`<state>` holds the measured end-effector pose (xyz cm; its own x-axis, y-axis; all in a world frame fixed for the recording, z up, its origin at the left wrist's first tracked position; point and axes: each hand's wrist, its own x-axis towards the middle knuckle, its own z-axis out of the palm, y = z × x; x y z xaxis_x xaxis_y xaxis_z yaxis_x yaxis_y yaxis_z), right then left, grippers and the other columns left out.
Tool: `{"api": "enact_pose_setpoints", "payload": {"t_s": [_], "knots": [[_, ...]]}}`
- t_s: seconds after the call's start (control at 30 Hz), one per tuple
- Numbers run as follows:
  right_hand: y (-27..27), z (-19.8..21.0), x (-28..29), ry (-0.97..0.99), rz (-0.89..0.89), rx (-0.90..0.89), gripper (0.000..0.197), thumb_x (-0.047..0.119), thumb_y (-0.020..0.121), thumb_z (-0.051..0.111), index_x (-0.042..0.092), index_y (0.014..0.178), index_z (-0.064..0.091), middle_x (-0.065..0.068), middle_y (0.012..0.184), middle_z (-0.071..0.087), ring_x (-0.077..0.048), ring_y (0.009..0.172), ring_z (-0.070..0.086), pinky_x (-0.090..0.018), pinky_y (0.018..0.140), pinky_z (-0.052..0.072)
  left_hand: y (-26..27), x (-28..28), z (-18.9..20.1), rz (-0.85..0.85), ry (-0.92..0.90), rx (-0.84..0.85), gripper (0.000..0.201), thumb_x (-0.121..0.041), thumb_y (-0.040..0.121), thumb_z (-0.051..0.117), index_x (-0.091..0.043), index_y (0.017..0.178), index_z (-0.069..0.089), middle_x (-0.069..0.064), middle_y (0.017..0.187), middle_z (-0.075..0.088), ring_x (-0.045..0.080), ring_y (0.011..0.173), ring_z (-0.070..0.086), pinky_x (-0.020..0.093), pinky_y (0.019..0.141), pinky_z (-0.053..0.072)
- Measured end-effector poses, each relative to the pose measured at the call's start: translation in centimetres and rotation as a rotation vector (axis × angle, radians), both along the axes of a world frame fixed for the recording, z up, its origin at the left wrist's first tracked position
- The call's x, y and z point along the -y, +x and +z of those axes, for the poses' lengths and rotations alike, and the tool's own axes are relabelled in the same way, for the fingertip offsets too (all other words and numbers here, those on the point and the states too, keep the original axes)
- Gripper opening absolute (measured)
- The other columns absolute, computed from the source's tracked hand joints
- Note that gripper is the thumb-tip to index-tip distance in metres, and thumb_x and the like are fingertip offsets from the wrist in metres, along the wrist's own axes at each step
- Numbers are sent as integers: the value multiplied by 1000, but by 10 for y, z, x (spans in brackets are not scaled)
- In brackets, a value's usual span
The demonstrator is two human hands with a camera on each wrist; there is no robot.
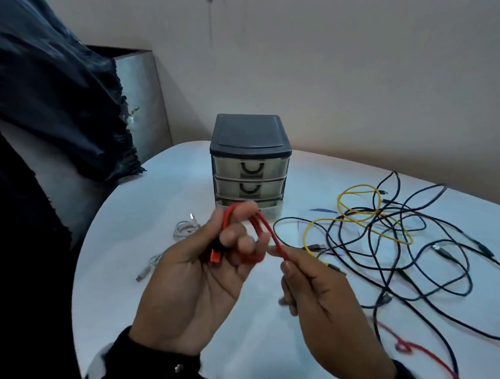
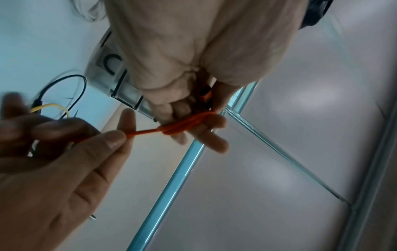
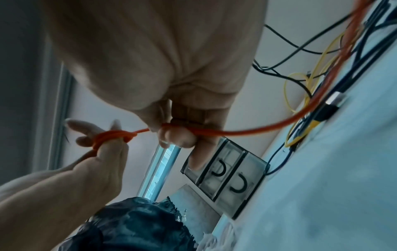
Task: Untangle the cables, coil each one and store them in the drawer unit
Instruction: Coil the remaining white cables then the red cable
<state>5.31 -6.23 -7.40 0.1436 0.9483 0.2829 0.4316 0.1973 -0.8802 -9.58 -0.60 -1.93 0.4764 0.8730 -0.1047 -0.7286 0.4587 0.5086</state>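
The red cable (image 1: 242, 235) is wound in several loops around the fingers of the left hand (image 1: 199, 276), which is held palm up above the table (image 1: 145, 202); the thumb is pressed onto the loops and the orange plug end (image 1: 215, 255) is trapped against the palm. In the left wrist view the loops (image 2: 184, 124) are seen crossing the spread fingers (image 2: 211, 139). The free run of the same cable is pinched between thumb and forefinger of the right hand (image 1: 321, 304), just beside the left fingertips; in the right wrist view the cable (image 3: 247, 131) is seen passing through the curled fingers (image 3: 178, 135) and trailing away toward the table edge. Both hands are raised clear of the tabletop.

Behind the hands, the drawer unit (image 1: 249, 163) is stood upright on the table, with a dark top and three translucent drawers; the bottom drawer (image 1: 266, 210) is pulled out a little, the upper two are closed. To the right of the unit, a tangle of dark cables (image 1: 406, 253) is spread over the table, with a yellow cable (image 1: 356, 217) threaded through it. The rest of the red cable (image 1: 424, 360) is lying at the near right edge. Left of the hands, a white cable (image 1: 185, 228) is lying loosely bunched, and a second white cable end (image 1: 148, 268) is lying nearer the table edge. A dark cloth (image 1: 60, 101) is hung at the far left.
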Motion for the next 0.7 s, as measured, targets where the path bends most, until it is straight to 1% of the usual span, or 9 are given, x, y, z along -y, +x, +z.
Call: {"api": "enact_pose_setpoints", "payload": {"t_s": [0.07, 0.13, 0.27, 0.33, 0.4, 0.47, 0.5, 0.6, 0.7], "knots": [[-4, 0, 1, -24, -4, -20, 21, 35, 99, 44, 43, 107, 61, -3, 60, 48, -12, 52, 43, -36, 54, 45, -3, -7, -1, 131, -16, 83, 36, -23, 91, 51, 1, 91, 76, -3, 60, 53, 9, 59, 65, 35, 88, 56], [-5, 1, 6, -41, 7, 26, 14, 35, 100, 45, 40, 98, 59, -10, 60, 47, -19, 50, 39, -36, 50, 35, -7, -13, -3, 225, -22, 134, 38, -23, 95, 46, 0, 92, 76, -3, 66, 60, 9, 73, 71, 35, 91, 54], [-11, 12, 16, -118, 180, 197, 9, 35, 97, 52, 36, 96, 61, -5, 64, 58, -13, 54, 46, -22, 53, 34, 0, -14, -14, 294, 48, 45, 33, -23, 92, 47, -1, 99, 71, 3, 80, 70, 18, 100, 72, 32, 93, 54], [-12, 22, 21, -158, 219, 195, 7, 40, 95, 54, 39, 98, 60, 1, 65, 61, -7, 56, 48, -16, 55, 35, 8, -9, -22, 366, 189, -192, 30, -24, 91, 49, -5, 95, 72, 6, 91, 74, 20, 103, 72, 30, 96, 54], [-10, 33, 27, -137, 236, 206, 11, 44, 92, 53, 43, 100, 60, 12, 61, 58, -3, 55, 50, -12, 55, 35, 10, -7, -33, 468, 483, -651, 33, -31, 94, 51, -9, 81, 73, -7, 102, 76, 12, 104, 70, 27, 97, 51], [-5, 43, 31, -22, 203, 267, 13, 41, 89, 54, 40, 99, 63, 23, 60, 55, 2, 53, 50, -5, 53, 34, 9, -5, -39, 357, 758, -1004, 40, -40, 100, 49, -15, 76, 69, -16, 97, 75, 1, 104, 66, 27, 91, 47], [-2, 47, 33, 43, 147, 275, 12, 40, 89, 55, 38, 97, 64, 26, 60, 55, 4, 53, 50, -4, 52, 34, 8, -4, -41, 244, 819, -1068, 42, -42, 98, 45, -18, 73, 68, -16, 94, 75, -1, 103, 65, 28, 88, 46], [14, 52, 34, 134, -58, 169, 16, 47, 86, 52, 39, 90, 65, 15, 56, 55, -4, 48, 48, -14, 44, 36, 3, 2, -36, -80, 816, -969, 39, -40, 95, 40, -22, 83, 73, -4, 80, 75, 10, 83, 66, 24, 83, 47], [25, 57, 38, 166, -78, 105, 40, 72, 83, 46, 39, 91, 68, 0, 63, 59, -16, 51, 49, -30, 48, 40, 6, 3, -29, -18, 667, -812, 39, -30, 97, 42, -5, 98, 72, 2, 62, 67, 16, 66, 62, 18, 71, 47]]}}
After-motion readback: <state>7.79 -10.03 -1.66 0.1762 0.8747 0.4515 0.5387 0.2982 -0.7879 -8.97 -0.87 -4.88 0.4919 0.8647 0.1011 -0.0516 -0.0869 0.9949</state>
